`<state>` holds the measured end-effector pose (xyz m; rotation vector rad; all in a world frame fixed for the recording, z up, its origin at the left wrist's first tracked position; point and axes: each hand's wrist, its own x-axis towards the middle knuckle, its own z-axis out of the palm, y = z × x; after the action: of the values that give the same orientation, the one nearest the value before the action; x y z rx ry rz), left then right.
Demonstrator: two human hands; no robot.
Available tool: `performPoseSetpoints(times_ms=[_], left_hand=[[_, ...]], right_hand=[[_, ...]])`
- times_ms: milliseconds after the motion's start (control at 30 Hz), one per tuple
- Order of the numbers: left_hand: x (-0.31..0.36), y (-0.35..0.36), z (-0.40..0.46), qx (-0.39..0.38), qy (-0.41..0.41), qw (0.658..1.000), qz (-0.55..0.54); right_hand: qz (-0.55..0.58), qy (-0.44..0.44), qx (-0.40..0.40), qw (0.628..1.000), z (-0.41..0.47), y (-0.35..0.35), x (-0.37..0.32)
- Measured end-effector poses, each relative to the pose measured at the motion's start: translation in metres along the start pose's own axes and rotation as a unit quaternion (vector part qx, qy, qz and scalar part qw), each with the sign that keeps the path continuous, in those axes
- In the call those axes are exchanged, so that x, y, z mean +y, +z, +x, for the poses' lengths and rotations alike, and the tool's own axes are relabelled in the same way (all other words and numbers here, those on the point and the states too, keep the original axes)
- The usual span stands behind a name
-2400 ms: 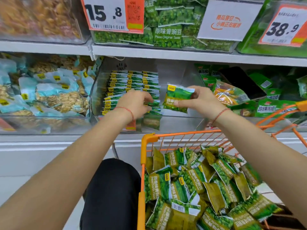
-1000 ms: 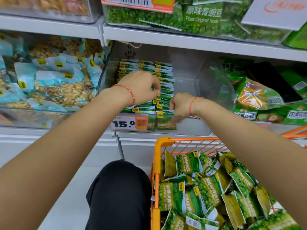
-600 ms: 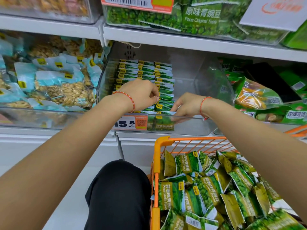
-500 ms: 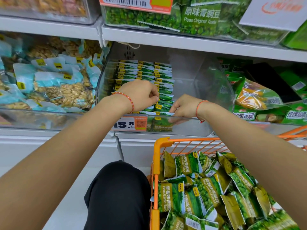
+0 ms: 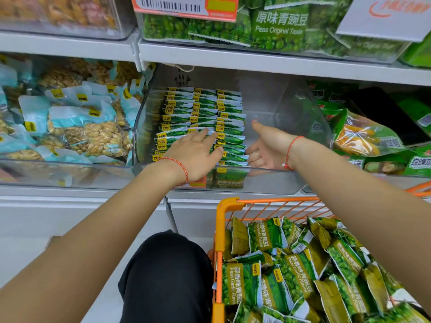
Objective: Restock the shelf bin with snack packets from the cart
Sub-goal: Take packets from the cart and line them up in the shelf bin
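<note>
While both hands are inside the bin, the scene is set out as follows, left to right.

Left hand (image 5: 194, 155): fingers are held straight and flat, pressed on top of the near ends of the packet rows (image 5: 203, 127); nothing is gripped.

Packet rows: three tidy columns are stood on edge in the left part of the shelf bin (image 5: 310, 127), running from near to far.

Packet orientation: the sealed top edges with yellow logos are pointed upward; each packet's long axis is judged to be upright, leaning slightly toward the far wall, with its broad face turned to the near front.

Right hand (image 5: 265, 150): the palm is turned toward the right-hand column, fingers spread and relaxed, thumb pointed far; nothing is held, and it is placed just beside the packets.

Bin space: the right part of the bin is left unfilled.

Cart (image 5: 229, 203): a loose heap of cart packets (image 5: 291, 271) is lying at mixed angles, near right, so much of the task is judged undone.

Risk, toppling: if the hands are lifted abruptly, the right column could be tipped into the unfilled space, since nothing supports it there.

Risk, misalignment: a sideways push could skew the rows.
</note>
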<state>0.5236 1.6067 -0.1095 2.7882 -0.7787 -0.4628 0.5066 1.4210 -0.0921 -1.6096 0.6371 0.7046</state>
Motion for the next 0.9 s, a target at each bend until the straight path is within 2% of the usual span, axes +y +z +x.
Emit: performPoseSetpoints(times_ms=[167, 267, 367, 433, 467, 533, 600, 700, 833, 900], left_hand=[[0.003, 0.002, -0.001, 0.038, -0.01, 0.999, 0.001], [0.003, 0.004, -0.004, 0.056, -0.01, 0.998, 0.001], [0.003, 0.004, -0.004, 0.07, -0.009, 0.997, 0.007], [0.004, 0.004, -0.003, 0.064, -0.012, 0.998, 0.004], [0.004, 0.004, -0.003, 0.063, -0.014, 0.998, 0.003], [0.004, 0.004, -0.003, 0.069, -0.023, 0.997, 0.0], [0.003, 0.004, -0.003, 0.075, -0.032, 0.997, -0.002], [0.004, 0.005, -0.001, 0.079, -0.032, 0.996, 0.004], [0.002, 0.006, 0.001, 0.091, -0.023, 0.995, 0.018], [0.002, 0.007, 0.0, 0.093, -0.026, 0.995, 0.017]], right_hand=[[-0.047, -0.003, -0.032, 0.998, 0.016, 0.008, -0.002], [-0.038, 0.024, -0.04, 0.998, 0.024, 0.001, 0.002], [-0.078, 0.04, -0.061, 0.994, 0.019, 0.002, 0.001], [-0.095, 0.041, -0.032, 0.994, 0.015, 0.002, -0.005], [-0.103, 0.034, 0.007, 0.994, 0.017, -0.001, -0.009], [-0.062, 0.0, 0.119, 0.991, 0.03, -0.01, -0.017], [0.037, -0.042, 0.16, 0.986, 0.047, -0.013, -0.024], [0.148, -0.067, 0.097, 0.982, 0.072, -0.004, -0.027], [0.144, -0.074, 0.065, 0.985, 0.085, 0.005, -0.034], [0.163, -0.075, 0.081, 0.98, 0.085, 0.0, -0.041]])
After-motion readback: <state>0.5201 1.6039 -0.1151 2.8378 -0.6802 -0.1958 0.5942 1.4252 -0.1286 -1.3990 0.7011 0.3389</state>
